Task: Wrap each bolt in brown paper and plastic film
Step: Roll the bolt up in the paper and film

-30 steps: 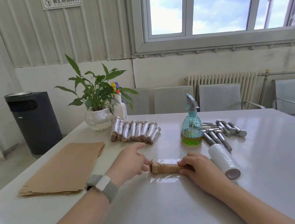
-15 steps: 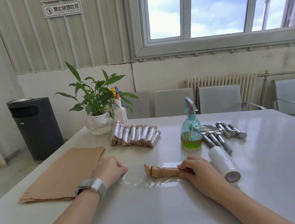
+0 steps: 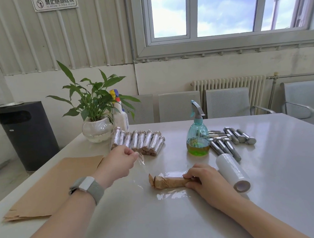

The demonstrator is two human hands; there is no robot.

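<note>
Indoors, glossy white table (image 3: 264,195), windowed wall (image 3: 95,40).

A white rectangular sign (image 3: 55,3) is hanging on the ribbed wall panel (image 3: 41,43) at the upper left of the frame, carrying a red prohibition symbol beside the Chinese characters "禁止随地吐痰". A line of smaller Latin lettering is running beneath the characters but is too small to read. A small pale label (image 3: 11,130) is showing on the dark bin (image 3: 27,135) at the left edge, its wording illegible. No other text is readable.
</note>
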